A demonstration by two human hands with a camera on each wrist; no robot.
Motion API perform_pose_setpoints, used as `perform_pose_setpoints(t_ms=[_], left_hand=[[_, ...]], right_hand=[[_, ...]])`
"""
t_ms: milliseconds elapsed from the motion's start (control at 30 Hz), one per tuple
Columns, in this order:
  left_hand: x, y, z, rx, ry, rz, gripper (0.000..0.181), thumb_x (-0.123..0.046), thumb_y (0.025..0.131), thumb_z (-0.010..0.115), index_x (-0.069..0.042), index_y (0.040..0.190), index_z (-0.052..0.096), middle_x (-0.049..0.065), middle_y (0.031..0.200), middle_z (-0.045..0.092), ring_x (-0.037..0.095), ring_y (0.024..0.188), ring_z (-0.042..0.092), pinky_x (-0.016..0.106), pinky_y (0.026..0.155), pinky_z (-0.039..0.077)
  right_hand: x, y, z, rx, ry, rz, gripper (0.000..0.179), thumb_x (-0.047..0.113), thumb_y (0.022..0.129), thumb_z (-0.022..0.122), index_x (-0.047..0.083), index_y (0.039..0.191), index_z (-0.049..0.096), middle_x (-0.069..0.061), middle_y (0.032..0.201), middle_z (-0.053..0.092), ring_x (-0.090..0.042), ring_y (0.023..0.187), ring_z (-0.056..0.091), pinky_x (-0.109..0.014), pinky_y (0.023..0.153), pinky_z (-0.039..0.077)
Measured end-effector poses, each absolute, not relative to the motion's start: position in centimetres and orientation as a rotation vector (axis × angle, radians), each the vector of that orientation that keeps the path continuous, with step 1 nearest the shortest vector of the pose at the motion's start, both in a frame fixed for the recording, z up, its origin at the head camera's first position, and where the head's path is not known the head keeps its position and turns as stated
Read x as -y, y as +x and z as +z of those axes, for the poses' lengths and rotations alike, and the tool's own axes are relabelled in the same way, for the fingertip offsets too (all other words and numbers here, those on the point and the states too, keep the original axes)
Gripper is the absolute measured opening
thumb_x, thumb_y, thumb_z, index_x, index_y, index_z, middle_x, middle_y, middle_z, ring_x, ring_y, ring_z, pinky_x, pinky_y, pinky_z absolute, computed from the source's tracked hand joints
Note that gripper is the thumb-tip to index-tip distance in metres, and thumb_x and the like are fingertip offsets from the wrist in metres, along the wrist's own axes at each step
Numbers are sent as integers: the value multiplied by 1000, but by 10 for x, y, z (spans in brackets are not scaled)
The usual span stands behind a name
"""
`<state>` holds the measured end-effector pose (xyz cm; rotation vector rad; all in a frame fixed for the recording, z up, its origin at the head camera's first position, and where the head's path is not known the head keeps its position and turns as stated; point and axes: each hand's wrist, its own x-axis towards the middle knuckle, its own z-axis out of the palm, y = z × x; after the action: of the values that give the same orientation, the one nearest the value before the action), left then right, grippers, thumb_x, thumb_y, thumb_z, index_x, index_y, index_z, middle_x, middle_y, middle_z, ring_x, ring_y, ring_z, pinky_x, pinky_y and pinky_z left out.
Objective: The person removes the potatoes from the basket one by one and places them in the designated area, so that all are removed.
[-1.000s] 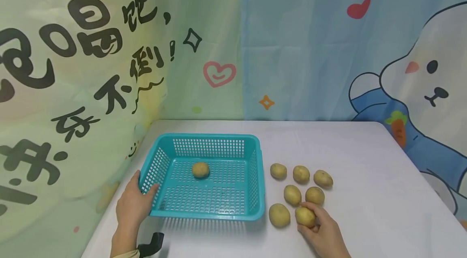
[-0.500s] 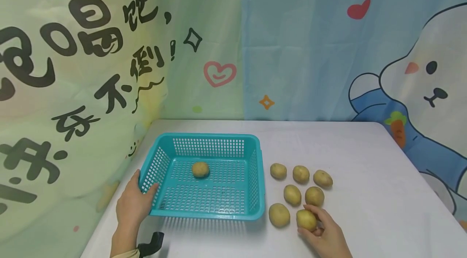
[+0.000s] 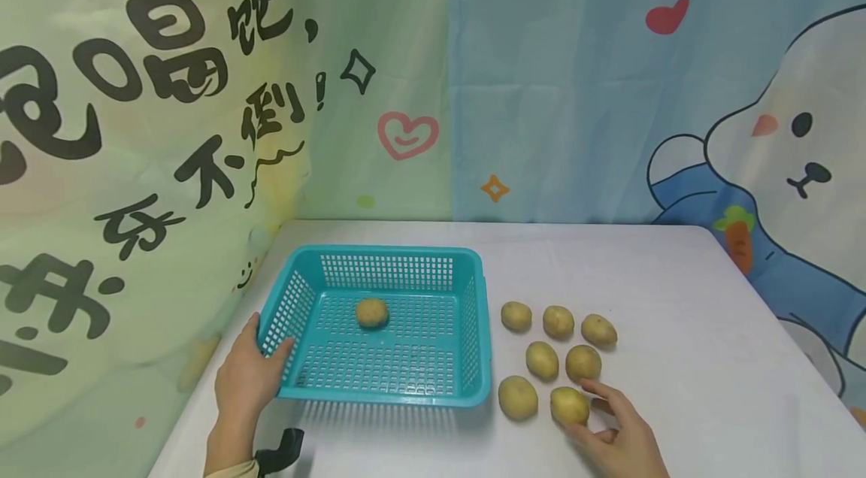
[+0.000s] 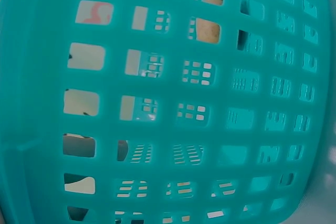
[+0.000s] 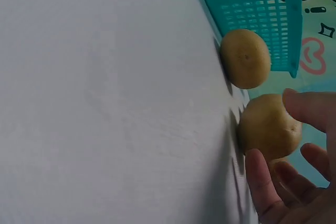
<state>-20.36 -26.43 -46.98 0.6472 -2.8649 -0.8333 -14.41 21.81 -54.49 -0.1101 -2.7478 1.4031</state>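
A turquoise plastic basket (image 3: pixel 386 400) stands on the table with one potato (image 3: pixel 372 312) lying inside. My left hand (image 3: pixel 249 374) grips its left side, thumb over the rim; the left wrist view is filled by the perforated basket wall (image 4: pixel 34 82). Right of the basket, my right hand (image 3: pixel 622 429) is beside the nearest potato (image 3: pixel 570 406), thumb and fingers parted around its right side. In the right wrist view the fingers spread by that potato (image 5: pixel 266 128); whether a fingertip still touches it I cannot tell. A larger potato (image 3: pixel 518 397) lies just left of it.
Several more potatoes lie in loose rows behind, including one (image 3: pixel 583 363) just beyond my right fingers and one (image 3: pixel 598 331) at the far right. The white table (image 3: pixel 683 297) meets a printed cloth backdrop (image 3: pixel 541 140) at its back edge.
My right hand held the nearest potato, shifted it slightly right, then loosened its fingers and drew a little away to the right. The left hand and basket have stayed put.
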Motion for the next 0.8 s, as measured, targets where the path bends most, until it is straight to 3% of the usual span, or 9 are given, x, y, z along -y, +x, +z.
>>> perform_pose_setpoints(t_ms=[133, 233, 367, 467, 667, 800], left_hand=[[265, -203, -469, 2863, 644, -845, 79, -31, 94, 61, 4, 152, 21, 34, 145, 37, 52, 124, 45, 63, 91, 41], [265, -203, -469, 2862, 643, -850, 79, -31, 94, 61, 4, 152, 21, 34, 145, 37, 53, 124, 44, 63, 91, 41], [264, -203, -469, 2867, 642, -858, 80, -33, 94, 61, 4, 153, 21, 34, 145, 37, 53, 125, 44, 63, 92, 40], [264, -202, -469, 2874, 645, -866, 80, -34, 94, 61, 3, 153, 20, 34, 146, 36, 53, 125, 43, 64, 92, 40], [264, -202, -469, 2870, 652, -865, 80, -34, 94, 61, 3, 152, 21, 34, 144, 37, 53, 123, 45, 63, 91, 41], [264, -202, -469, 2860, 640, -864, 79, -32, 94, 61, 4, 152, 21, 34, 145, 37, 53, 125, 44, 64, 93, 40]], right_hand=[[-221, -145, -532, 2723, -110, 1388, 58, 15, 83, 77, 9, 135, 50, -19, 132, 54, -14, 87, 65, -24, 54, 53], [-222, -150, -524, 2659, -31, 1337, 51, 12, 87, 74, 5, 132, 52, -19, 130, 57, -11, 89, 65, -22, 57, 53], [-220, -159, -512, 2584, 124, 1288, 45, 10, 88, 72, 5, 130, 54, -10, 127, 60, -12, 102, 62, -20, 65, 55], [-214, -168, -498, 2549, 249, 1299, 43, 7, 88, 72, 8, 129, 56, -7, 125, 61, -3, 100, 60, -20, 69, 55], [-187, -195, -471, 2476, 471, 1376, 37, 3, 87, 71, 7, 122, 61, -6, 120, 64, -5, 98, 61, -25, 72, 56], [-156, -216, -449, 2513, 551, 1426, 33, 12, 89, 72, 18, 121, 63, 3, 122, 63, -12, 101, 63, -27, 75, 56]])
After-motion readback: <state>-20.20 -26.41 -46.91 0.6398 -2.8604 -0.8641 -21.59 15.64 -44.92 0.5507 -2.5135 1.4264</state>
